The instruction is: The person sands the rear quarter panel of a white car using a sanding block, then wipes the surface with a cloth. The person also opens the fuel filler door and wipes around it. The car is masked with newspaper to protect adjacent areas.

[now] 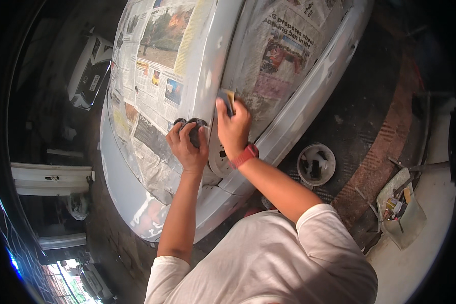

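A: What is the left hand [185,147] up to?

B: Its fingers curl over a dark lump [199,134], clamped on it at the lower part of the grey pillar [207,71], just beside the left paper [162,30]. I can't tell what the lump is.

A: And the right hand [234,126]?

B: Closed on a thin pad [228,101], dark with a yellowish edge, pinched between thumb and fingers. The pad is at the pillar's right edge, next to the right paper [289,61]. There's a red band [244,155] round that wrist.

A: So the hands are apart?

B: Yes, but near each other, lump on the left, pad a little higher on the right. Both are over the grey car [119,175], which has pale patches on its body.

A: What's around it?

B: To the right, a round bucket [330,161] with dark pieces inside stands on the floor [359,114]. Farther right, a pale seat [415,223] bears small items, too small to make out. A white car [80,85] is well off to the left.
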